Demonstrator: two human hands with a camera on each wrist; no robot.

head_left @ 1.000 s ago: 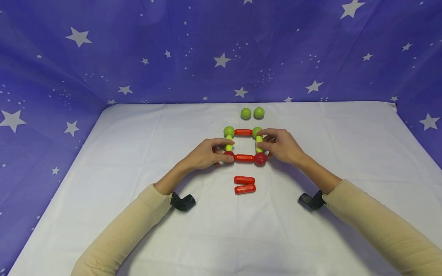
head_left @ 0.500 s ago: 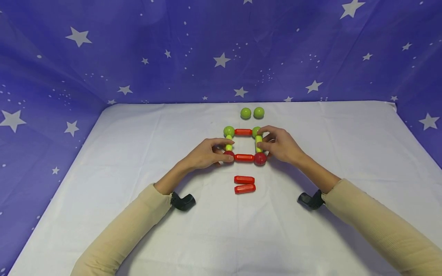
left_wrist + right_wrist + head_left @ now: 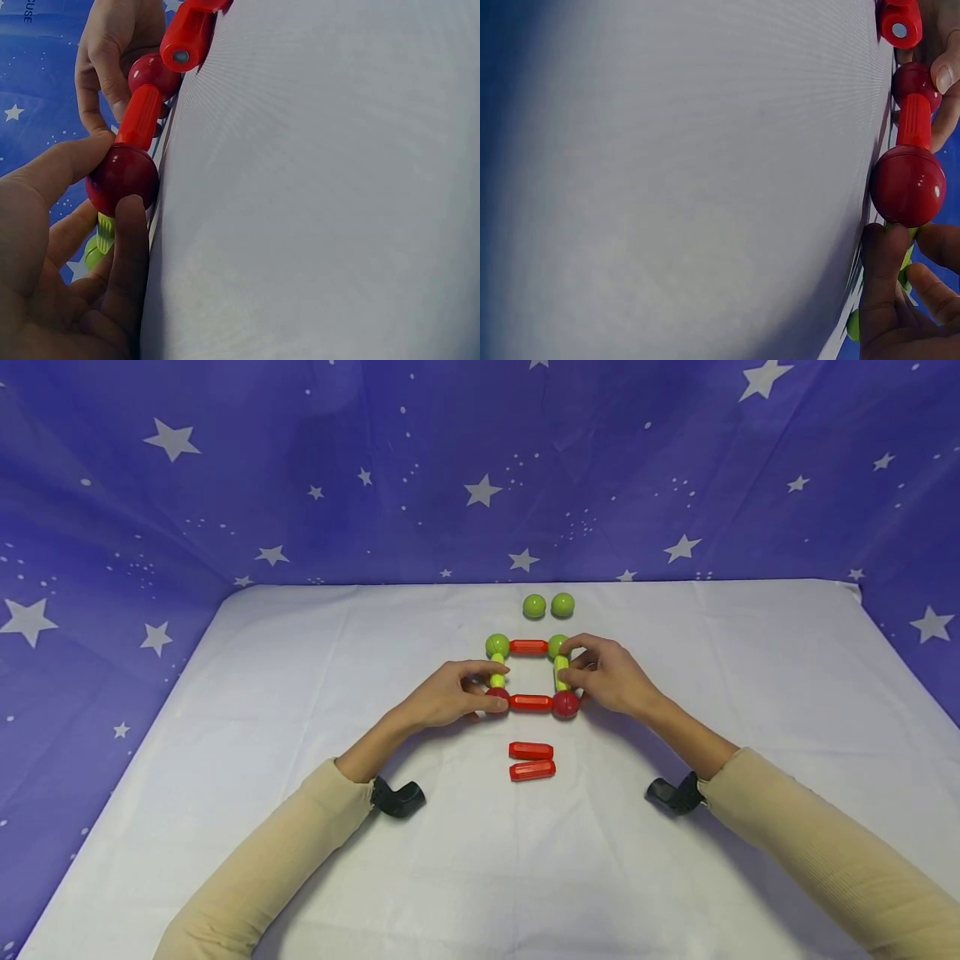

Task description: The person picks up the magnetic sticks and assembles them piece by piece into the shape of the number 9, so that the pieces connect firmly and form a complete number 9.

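A square frame of rods and balls lies on the white cloth between both hands. My left hand (image 3: 450, 695) pinches the dark red ball (image 3: 124, 180) at its near left corner between thumb and fingers. At the right side, my right hand (image 3: 611, 675) grips the yellow-green rod (image 3: 562, 673), its index finger reaching to the far right green ball (image 3: 557, 647). A red rod (image 3: 531, 702) joins the left ball to another dark red ball (image 3: 566, 704). The far red rod (image 3: 528, 647) ends at a green ball (image 3: 497, 646). Fingers partly cover the left yellow-green rod (image 3: 497, 671).
Two loose green balls, the left one (image 3: 534, 606) beside the right one (image 3: 562, 604), sit beyond the frame. Two loose red rods, one (image 3: 531, 751) behind the other (image 3: 532, 770), lie in front of it. A blue star-patterned curtain (image 3: 420, 527) stands behind the table (image 3: 465, 877).
Over the last second my right hand has shifted very slightly away from the body, and the right rod a touch left. My left hand stays in place on the red ball.
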